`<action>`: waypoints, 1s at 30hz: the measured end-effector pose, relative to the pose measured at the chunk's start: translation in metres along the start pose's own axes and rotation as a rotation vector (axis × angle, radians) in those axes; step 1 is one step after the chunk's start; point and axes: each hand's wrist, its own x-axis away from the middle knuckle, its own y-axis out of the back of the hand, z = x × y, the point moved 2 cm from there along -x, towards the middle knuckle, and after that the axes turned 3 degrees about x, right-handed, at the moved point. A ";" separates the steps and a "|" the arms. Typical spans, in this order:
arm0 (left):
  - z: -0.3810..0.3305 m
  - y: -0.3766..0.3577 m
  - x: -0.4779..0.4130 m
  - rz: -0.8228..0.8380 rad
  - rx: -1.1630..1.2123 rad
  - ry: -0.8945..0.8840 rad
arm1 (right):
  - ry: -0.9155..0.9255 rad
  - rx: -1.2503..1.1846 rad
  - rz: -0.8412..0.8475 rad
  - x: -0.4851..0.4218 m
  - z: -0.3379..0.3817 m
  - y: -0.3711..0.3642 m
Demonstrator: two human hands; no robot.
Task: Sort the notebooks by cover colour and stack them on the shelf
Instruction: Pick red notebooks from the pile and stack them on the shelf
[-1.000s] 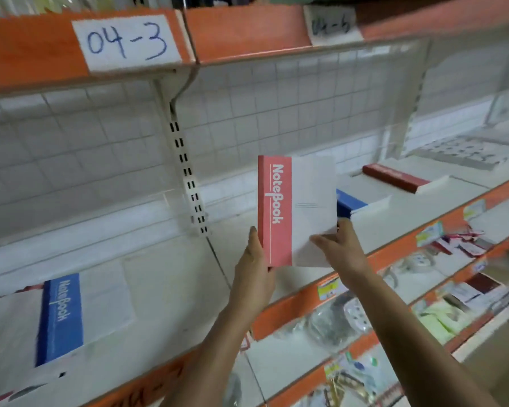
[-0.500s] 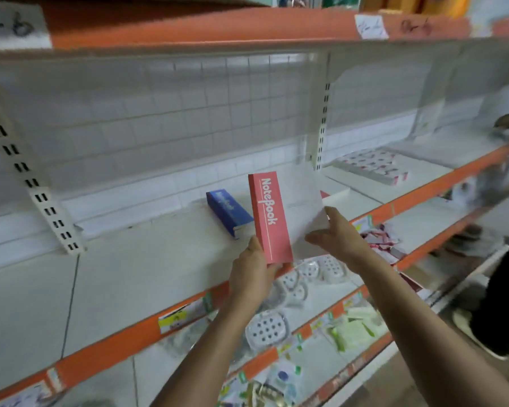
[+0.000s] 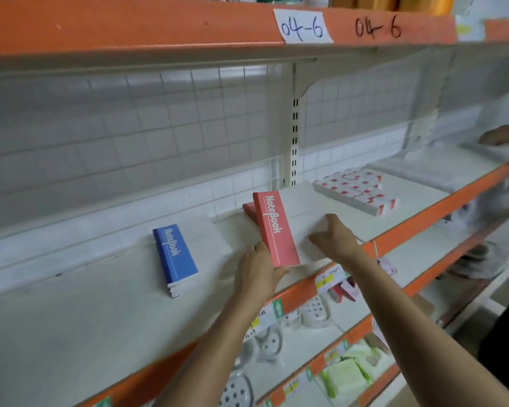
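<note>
You are at the placing step. The red notebook (image 3: pixel 274 227), in the centre of the frame, is tilted just over the red stack (image 3: pixel 249 210) on the shelf (image 3: pixel 71 318). Your left hand (image 3: pixel 257 271) grips its lower spine corner, fingers curled under it, and your right hand (image 3: pixel 334 239) pinches its white right edge. The blue stack (image 3: pixel 175 257) lies apart, left of centre. Next, I judge, you need to lower the notebook flat, square its spine with the red one beneath, then let go with both hands.
</note>
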 end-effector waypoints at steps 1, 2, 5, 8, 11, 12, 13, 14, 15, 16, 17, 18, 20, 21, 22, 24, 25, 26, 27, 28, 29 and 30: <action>-0.003 -0.005 -0.010 0.006 0.000 0.006 | 0.002 0.013 0.006 -0.010 -0.001 0.002; -0.006 -0.010 -0.019 0.005 -0.003 0.012 | 0.004 0.018 0.015 -0.021 -0.003 0.003; -0.010 -0.022 -0.039 -0.002 -0.002 0.075 | -0.005 0.016 0.059 -0.050 -0.008 0.004; -0.012 -0.034 -0.055 0.009 -0.013 0.113 | 0.025 0.033 0.106 -0.078 -0.012 0.003; -0.014 -0.043 -0.068 0.000 -0.003 0.160 | 0.056 0.045 0.176 -0.103 -0.016 0.000; -0.016 -0.045 -0.071 -0.005 -0.011 0.184 | 0.073 0.051 0.199 -0.111 -0.017 -0.001; -0.018 -0.046 -0.074 -0.008 -0.019 0.205 | 0.091 0.061 0.228 -0.119 -0.018 -0.001; -0.020 -0.049 -0.077 -0.007 -0.022 0.222 | 0.115 0.068 0.258 -0.127 -0.019 -0.001; -0.021 -0.049 -0.078 0.002 -0.025 0.224 | 0.133 0.074 0.277 -0.130 -0.018 -0.002; -0.022 -0.050 -0.080 0.015 -0.034 0.221 | 0.146 0.075 0.298 -0.134 -0.018 -0.002; -0.024 -0.051 -0.082 0.027 -0.044 0.228 | 0.162 0.086 0.332 -0.141 -0.019 -0.002; -0.027 -0.050 -0.084 0.039 -0.051 0.234 | 0.173 0.099 0.365 -0.146 -0.020 -0.004; -0.031 -0.046 -0.087 0.055 -0.071 0.254 | 0.162 0.126 0.433 -0.153 -0.023 -0.006; -0.031 -0.045 -0.089 0.059 -0.084 0.270 | 0.160 0.139 0.453 -0.156 -0.026 -0.008; -0.030 -0.045 -0.090 0.057 -0.095 0.292 | 0.164 0.146 0.459 -0.158 -0.029 -0.009; -0.030 -0.044 -0.091 0.052 -0.118 0.361 | 0.181 0.116 0.447 -0.162 -0.036 -0.007; -0.029 -0.045 -0.092 0.050 -0.129 0.390 | 0.181 0.082 0.449 -0.162 -0.039 -0.003; -0.029 -0.046 -0.093 0.050 -0.143 0.410 | 0.183 0.050 0.469 -0.162 -0.043 0.001; -0.029 -0.047 -0.093 0.053 -0.156 0.426 | 0.204 0.046 0.504 -0.160 -0.045 0.004; -0.030 -0.047 -0.094 0.056 -0.167 0.436 | 0.238 0.072 0.545 -0.158 -0.046 0.007; -0.029 -0.048 -0.095 0.059 -0.170 0.444 | 0.277 0.112 0.577 -0.155 -0.047 0.009; -0.029 -0.048 -0.095 0.061 -0.165 0.452 | 0.309 0.149 0.586 -0.154 -0.048 0.009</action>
